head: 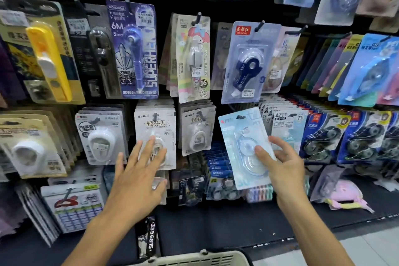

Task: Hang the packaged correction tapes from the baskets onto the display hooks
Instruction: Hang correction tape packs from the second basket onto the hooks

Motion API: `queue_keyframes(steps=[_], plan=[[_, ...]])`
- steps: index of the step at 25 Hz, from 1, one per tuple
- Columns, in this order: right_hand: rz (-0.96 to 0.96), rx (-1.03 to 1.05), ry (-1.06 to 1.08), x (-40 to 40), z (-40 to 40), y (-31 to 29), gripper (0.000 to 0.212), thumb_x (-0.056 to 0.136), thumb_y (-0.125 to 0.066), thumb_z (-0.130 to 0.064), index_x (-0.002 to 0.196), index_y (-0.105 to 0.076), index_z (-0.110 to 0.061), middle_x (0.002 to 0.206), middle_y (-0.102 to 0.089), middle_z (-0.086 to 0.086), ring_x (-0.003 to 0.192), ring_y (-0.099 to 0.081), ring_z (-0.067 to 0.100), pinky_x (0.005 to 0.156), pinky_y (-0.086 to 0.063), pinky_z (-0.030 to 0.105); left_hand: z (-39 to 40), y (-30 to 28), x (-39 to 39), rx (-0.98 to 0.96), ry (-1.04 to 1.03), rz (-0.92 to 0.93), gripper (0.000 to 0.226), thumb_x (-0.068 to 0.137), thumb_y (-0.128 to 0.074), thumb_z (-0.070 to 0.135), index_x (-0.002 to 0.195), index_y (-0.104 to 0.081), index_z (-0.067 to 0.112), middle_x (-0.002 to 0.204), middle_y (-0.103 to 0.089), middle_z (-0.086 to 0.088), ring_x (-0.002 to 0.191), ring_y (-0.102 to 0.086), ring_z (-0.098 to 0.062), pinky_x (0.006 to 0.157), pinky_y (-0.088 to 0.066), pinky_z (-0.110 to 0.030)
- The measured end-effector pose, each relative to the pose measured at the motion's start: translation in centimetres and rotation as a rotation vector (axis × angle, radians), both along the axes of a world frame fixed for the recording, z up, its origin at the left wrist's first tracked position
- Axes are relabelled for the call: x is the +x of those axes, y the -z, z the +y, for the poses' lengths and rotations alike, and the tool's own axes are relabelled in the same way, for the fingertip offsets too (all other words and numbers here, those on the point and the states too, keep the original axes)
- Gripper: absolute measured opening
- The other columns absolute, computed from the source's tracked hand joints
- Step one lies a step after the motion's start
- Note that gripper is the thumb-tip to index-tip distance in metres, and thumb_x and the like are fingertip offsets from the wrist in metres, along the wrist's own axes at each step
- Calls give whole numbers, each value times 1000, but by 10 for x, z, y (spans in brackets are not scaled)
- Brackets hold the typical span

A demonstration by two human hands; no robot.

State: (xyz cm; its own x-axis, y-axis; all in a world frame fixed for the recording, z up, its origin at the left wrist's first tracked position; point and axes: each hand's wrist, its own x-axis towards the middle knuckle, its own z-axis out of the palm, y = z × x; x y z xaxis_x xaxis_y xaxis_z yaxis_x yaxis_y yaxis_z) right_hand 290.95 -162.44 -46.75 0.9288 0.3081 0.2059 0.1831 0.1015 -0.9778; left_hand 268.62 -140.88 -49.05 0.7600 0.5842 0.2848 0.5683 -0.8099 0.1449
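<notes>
My right hand (280, 166) holds a pale blue packaged correction tape (239, 136) by its lower right edge, thumb on the front. The pack is tilted, and its top hang hole sits over a black hook (240, 117) in the lower row. My left hand (138, 173) is spread with straight fingers; the fingertips touch the blister of the front white BoBo pack (154, 127), which hangs on a neighbouring hook. A beige basket (194, 259) shows its rim at the bottom edge.
The black display wall is crowded with hanging packs: a purple SUPERHERO card (133, 49), a My Melody pack (194, 58), a navy correction tape pack (248, 62). A pink packaged item (343, 194) lies on the dark shelf at the lower right.
</notes>
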Motion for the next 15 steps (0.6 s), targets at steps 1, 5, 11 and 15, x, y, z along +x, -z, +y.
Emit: queue_keyframes(steps=[1,5,11,15], plan=[[-32,-76,41,2,8,3,31,81,-85,-29,101,-61,-36,101,-71,-5,90,-71,16,64,-52,24,-2,3,-1,-10,1,-10,76,101,-42,53,159,4,40,160,34,12,147,32,-11,121,17,-47],[53,-209,51,5,29,15,41,90,-75,-15,119,-50,-28,124,-52,-7,113,-58,18,92,-54,33,-27,34,-9,-172,7,-29,74,99,-50,48,161,-11,38,170,13,5,157,10,-20,125,3,-49],[282,-820,-626,-86,4,176,16,94,-66,-8,105,-62,-19,106,-69,13,68,-68,17,53,-51,23,-62,152,-40,-520,200,553,65,97,-62,35,156,-36,26,164,-33,-5,147,-36,-26,116,-33,-35],[-49,-1570,-1130,-106,-46,266,61,86,-80,-26,140,-54,-16,146,-53,5,121,-60,26,94,-50,29,-67,206,-73,-660,211,884,59,97,-62,31,152,-42,27,159,-42,-1,142,-44,-23,113,-39,-31]])
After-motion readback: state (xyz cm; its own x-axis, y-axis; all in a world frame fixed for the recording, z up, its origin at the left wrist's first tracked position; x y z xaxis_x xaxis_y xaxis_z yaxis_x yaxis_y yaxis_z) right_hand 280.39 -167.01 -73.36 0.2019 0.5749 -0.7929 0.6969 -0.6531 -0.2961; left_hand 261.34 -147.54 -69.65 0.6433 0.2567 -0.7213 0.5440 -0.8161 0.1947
